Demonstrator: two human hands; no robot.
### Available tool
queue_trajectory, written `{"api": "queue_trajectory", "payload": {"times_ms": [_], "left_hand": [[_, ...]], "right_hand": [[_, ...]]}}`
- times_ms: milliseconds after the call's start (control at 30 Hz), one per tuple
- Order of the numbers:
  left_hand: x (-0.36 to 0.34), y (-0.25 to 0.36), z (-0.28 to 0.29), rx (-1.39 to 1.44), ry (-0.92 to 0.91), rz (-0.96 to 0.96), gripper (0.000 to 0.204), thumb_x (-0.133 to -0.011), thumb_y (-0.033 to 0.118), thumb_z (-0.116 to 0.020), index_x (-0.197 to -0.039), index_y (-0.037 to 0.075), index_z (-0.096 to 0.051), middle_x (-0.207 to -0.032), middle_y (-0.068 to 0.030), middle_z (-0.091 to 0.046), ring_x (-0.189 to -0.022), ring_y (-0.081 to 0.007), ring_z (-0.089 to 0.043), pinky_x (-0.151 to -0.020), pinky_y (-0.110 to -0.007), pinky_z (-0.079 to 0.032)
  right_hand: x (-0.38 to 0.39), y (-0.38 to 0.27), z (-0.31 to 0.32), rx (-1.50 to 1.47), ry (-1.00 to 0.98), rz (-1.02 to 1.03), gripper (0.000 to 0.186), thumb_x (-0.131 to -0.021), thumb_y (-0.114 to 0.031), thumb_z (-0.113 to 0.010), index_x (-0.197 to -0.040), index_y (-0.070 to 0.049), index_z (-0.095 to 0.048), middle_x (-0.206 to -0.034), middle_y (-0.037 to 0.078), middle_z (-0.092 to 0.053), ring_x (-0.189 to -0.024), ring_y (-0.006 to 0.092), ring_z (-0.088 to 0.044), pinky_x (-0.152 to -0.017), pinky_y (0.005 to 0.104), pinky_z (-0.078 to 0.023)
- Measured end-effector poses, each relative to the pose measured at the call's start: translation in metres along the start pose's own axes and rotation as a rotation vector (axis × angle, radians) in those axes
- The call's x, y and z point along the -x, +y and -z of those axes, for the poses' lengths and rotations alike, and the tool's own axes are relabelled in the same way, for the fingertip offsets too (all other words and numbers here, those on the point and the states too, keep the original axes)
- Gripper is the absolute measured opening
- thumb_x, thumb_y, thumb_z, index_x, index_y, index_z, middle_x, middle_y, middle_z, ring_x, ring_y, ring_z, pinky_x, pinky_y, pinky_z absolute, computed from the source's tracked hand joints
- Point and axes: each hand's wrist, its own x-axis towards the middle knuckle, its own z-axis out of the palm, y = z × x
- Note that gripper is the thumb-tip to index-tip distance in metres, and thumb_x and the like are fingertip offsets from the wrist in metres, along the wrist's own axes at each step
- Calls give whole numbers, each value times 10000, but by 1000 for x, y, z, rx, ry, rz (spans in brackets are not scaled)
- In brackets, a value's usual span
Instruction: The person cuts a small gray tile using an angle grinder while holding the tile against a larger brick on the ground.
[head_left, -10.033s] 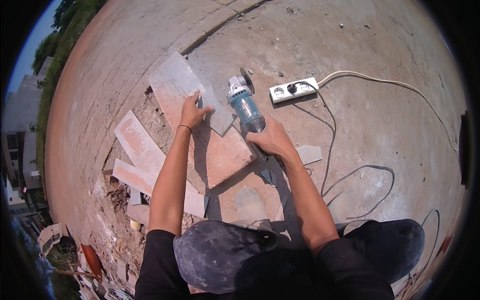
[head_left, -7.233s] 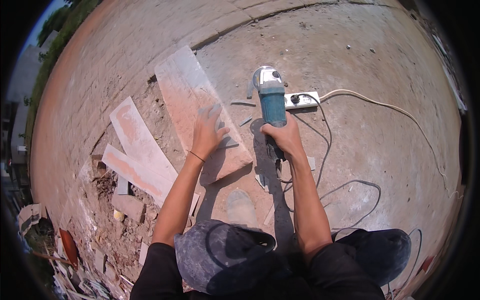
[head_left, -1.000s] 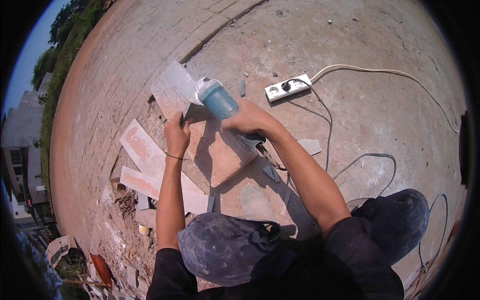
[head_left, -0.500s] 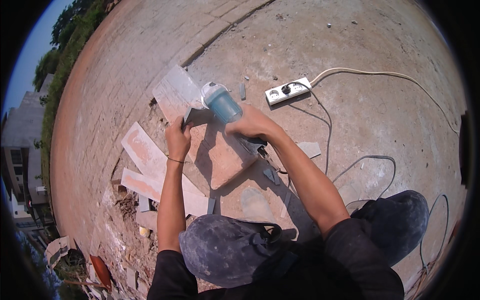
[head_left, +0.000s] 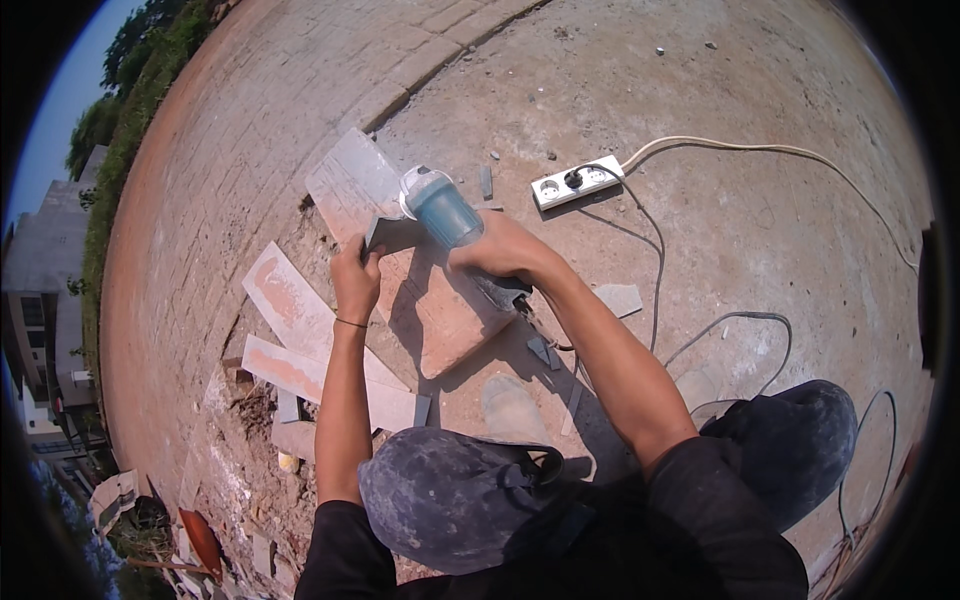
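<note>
My right hand (head_left: 508, 248) is wrapped around a teal corded power cutter (head_left: 447, 212) with a dusty, clear-looking guard at its far end. My left hand (head_left: 356, 280) pinches the near left edge of a small grey tile piece (head_left: 384, 230), which is tilted up against the cutter's left side. The blade and the spot where it meets the tile are hidden. Beneath both hands lies a reddish, dusty slab (head_left: 455, 325), with a larger pale tile (head_left: 350, 180) just beyond it.
Long tile strips (head_left: 290, 300) lie left of the slab, near rubble. A white power strip (head_left: 578, 184) sits to the right, with a black plug in it. Dark cable (head_left: 657, 260) loops over the ground beside my right arm. Tile scraps (head_left: 618, 299) are scattered about.
The cutter has shifted very slightly to the left. Both hands keep their holds, and the tile piece stays almost in place.
</note>
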Motion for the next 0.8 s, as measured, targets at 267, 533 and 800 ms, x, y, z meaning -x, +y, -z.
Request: {"api": "queue_trajectory", "payload": {"times_ms": [267,533,800], "left_hand": [[1,-2,1,18,5,11,145,-855,77,-702,-967,-6,-662,-731,-253,-610,-655,-437,-598,-589,-433,-448],[3,-5,-2,34,0,10,165,-848,75,-708,-990,-2,-673,-718,-243,-605,-631,-401,-603,-600,-429,-452],[7,-2,1,45,-4,50,160,-852,66,-698,-994,-4,-674,-749,-237,-628,-643,-398,-610,-610,-417,-462]], "right_hand": [[13,-23,0,-49,-36,12,487,-618,-266,-799,-985,23,-659,-877,137,-686,-789,229,-647,-733,334,-513],[5,-9,-6,-84,-25,15,484,-587,-290,-818,-927,26,-681,-859,172,-705,-776,264,-671,-732,350,-520],[10,-16,-5,-83,-61,-25,469,-603,-283,-819,-930,23,-680,-867,160,-702,-782,257,-665,-738,343,-516]]}}
